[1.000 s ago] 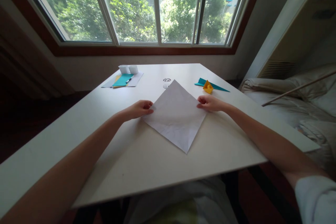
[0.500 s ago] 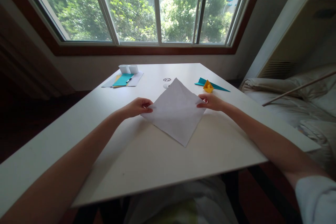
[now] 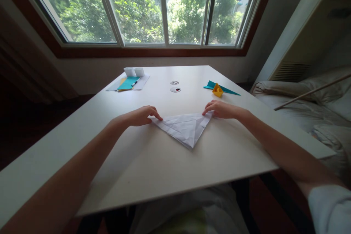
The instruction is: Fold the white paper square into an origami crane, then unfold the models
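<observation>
A white paper (image 3: 184,127) lies on the white table (image 3: 153,168), folded into a triangle whose tip points toward me. My left hand (image 3: 138,116) rests on the table with its fingertips closed on the paper's left corner. My right hand (image 3: 220,109) has its fingers pressed together on the right corner. Both hands hold the long folded edge down against the tabletop.
At the back left lie white sheets with a teal paper (image 3: 128,83) and a pen, and two small white paper boxes (image 3: 134,72). A yellow folded piece (image 3: 217,90) sits on a teal paper shape (image 3: 226,90) at the back right. Two small round objects (image 3: 175,89) lie mid-table. Bedding (image 3: 309,106) is on the right.
The paper was an open diamond lifted at its side corners. Its far half has come down over the near half, so it is now a flat triangle, and both hands lowered to the table.
</observation>
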### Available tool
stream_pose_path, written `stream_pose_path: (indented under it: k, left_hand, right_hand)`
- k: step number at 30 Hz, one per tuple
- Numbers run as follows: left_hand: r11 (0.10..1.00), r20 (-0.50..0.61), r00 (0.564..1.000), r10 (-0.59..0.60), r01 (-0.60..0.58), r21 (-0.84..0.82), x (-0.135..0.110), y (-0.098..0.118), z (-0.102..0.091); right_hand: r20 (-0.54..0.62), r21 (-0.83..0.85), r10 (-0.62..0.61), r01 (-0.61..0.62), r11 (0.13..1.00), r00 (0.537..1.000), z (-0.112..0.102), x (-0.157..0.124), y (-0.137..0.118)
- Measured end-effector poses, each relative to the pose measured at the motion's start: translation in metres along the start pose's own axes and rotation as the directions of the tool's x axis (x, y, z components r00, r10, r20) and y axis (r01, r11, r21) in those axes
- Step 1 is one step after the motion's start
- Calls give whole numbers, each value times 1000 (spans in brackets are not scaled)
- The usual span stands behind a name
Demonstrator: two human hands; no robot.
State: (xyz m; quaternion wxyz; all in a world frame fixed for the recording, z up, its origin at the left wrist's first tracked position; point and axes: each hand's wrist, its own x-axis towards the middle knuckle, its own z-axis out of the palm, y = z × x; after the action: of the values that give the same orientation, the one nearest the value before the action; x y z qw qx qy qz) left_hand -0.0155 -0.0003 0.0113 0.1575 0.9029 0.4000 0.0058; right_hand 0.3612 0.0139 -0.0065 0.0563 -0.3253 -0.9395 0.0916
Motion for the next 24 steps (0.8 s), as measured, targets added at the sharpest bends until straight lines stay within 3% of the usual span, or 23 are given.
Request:
stream_pose_path:
  k: [3,6,9,12,19,24]
  left_hand:
    - [996,-18,1000,-26,27,80,0,12,1]
    - [982,-126,992,-15,39,186,5,33,8]
    - [987,-207,975,85,-53,155,11,58,21]
    - [982,-151,976,155,-135,135,16,78,35]
    - [979,-55,998,-24,34,200,14,93,54]
    - [984,49,990,-131,124,126,12,92,55]
  right_hand:
    - [15,-27,36,-36,999,999,-2,1,-8]
    - [-12,-96,65,-66,993,998,-2,5,-22]
    - [-64,-201,91,-102,974,994,-2,10,-38]
    - [-110,-273,120,-146,951,987,1,15,-54]
    - [-65,-176,19,-30,984,998,19,16,-98]
    - [48,-83,68,-64,995,996,30,13,-117]
